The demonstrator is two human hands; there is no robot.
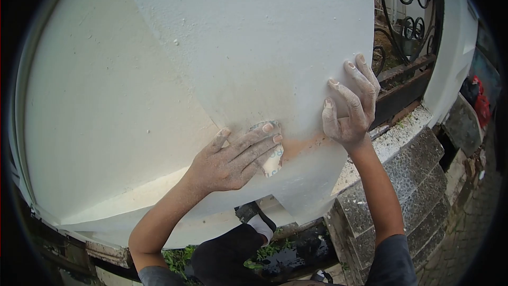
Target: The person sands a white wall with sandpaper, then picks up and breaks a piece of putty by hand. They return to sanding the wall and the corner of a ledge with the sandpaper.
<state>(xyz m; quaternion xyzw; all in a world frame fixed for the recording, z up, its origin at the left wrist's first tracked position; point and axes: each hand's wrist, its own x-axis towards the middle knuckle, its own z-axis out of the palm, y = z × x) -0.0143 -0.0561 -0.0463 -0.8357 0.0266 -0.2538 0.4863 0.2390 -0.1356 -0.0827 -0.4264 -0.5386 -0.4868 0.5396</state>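
My left hand [225, 165], dusted with white powder, presses a small piece of sandpaper [273, 163] flat against the white wall [248, 32]. Printed lettering shows on the sandpaper's pale back, beside and beyond my fingertips. Its rough face is hidden against the wall. To the right, my right hand [353, 111], also powdery, rests its spread fingers on the wall near the right edge, with nothing in it. Between the two hands runs a bare orange-brown patch [302, 146] on the wall. A greyish smudged area lies above the sandpaper.
A black wrought-iron gate [407, 26] stands beyond the wall's right edge. Dark stone steps [394, 196] lie at lower right. Below are a ditch with dark water [301, 251], green weeds [177, 259] and my shoe [248, 212]. A red bag [481, 107] sits far right.
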